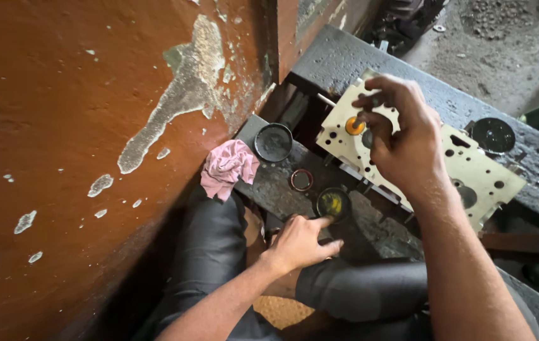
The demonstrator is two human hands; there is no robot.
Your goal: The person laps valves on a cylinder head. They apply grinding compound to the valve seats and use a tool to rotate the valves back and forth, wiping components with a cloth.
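Your left hand (pixel 299 243) rests loosely curled on the black bench (pixel 339 60), its forefinger touching a small tin of yellow paste (pixel 333 203). Your right hand (pixel 402 136) grips a thin tool, hidden between closed fingers, over the cream metal block (pixel 481 167) beside an orange disc (pixel 354 125).

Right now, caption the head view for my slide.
Right hand works on a cream metal plate; left hand touches a small yellow-smeared tin.

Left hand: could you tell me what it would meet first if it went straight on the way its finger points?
Likely the small tin of yellow paste; the left hand already reaches its rim.
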